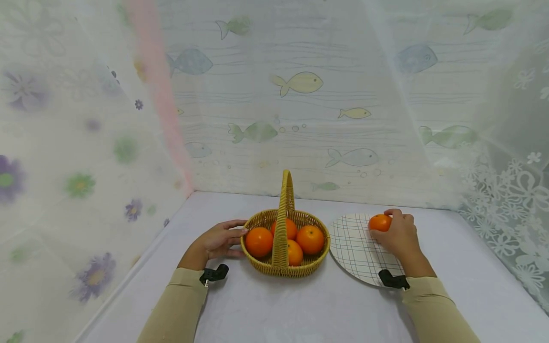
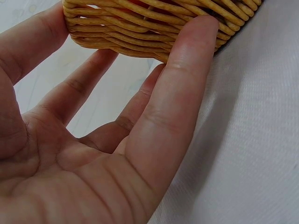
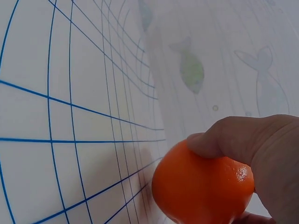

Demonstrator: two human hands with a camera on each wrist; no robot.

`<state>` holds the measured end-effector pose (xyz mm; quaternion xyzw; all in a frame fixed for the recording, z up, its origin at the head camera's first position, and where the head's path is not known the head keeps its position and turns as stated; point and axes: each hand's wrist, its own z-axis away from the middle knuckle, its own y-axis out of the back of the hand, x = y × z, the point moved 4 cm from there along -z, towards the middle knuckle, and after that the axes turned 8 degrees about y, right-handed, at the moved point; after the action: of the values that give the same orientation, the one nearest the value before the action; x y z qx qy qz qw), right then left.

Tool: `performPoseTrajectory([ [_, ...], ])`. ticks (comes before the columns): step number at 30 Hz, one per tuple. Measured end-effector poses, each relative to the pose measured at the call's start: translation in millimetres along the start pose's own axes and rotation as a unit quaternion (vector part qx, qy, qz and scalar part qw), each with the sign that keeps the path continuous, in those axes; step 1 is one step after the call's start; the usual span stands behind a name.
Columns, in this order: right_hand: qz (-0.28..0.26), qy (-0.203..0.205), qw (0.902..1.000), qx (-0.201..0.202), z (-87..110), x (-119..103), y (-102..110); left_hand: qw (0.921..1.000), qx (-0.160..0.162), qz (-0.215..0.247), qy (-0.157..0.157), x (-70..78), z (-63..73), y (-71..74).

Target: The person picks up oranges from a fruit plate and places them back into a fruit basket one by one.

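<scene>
In the head view a woven basket (image 1: 261,267) with a tall arched handle stands mid-table, and several oranges (image 1: 259,242) lie inside it. My left hand (image 1: 220,239) is at the basket's left side, its spread fingers against the wicker. The left wrist view shows the thumb (image 2: 173,88) laid along the woven wall (image 2: 135,28). Over on the right, my right hand (image 1: 398,235) grips a single orange (image 1: 380,222) above the far part of a round white plate (image 1: 351,247) with grid lines. Thumb and fingers pinch this orange (image 3: 201,186) in the right wrist view, beside the gridded surface.
A white cloth (image 1: 274,309) covers the table. Behind it hangs a pale curtain (image 1: 300,143) printed with fish, with a flowered sheet (image 1: 86,214) along the left and a lacy one (image 1: 506,219) on the right. The plate's left edge lies close to the basket.
</scene>
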<state>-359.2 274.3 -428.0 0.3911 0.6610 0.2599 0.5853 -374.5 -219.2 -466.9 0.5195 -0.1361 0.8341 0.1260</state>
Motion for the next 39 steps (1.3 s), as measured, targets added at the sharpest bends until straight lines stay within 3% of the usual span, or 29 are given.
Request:
performPoseTrajectory([
  [19, -0.039, 0.027, 0.9988, 0.01, 1.0, -13, 6, 1.0, -0.006, 0.002, -0.001, 1.0, 1.5, -1.3],
  [29, -0.045, 0.052, 0.9971, 0.035, 5.2, -29, 7, 1.0, -0.005, -0.001, 0.0, -0.5, 0.2, -0.7],
  [39, -0.058, 0.089, 0.994, 0.023, 13.3, -52, 11, 1.0, -0.006, 0.0, -0.003, 0.7, 0.3, -0.9],
])
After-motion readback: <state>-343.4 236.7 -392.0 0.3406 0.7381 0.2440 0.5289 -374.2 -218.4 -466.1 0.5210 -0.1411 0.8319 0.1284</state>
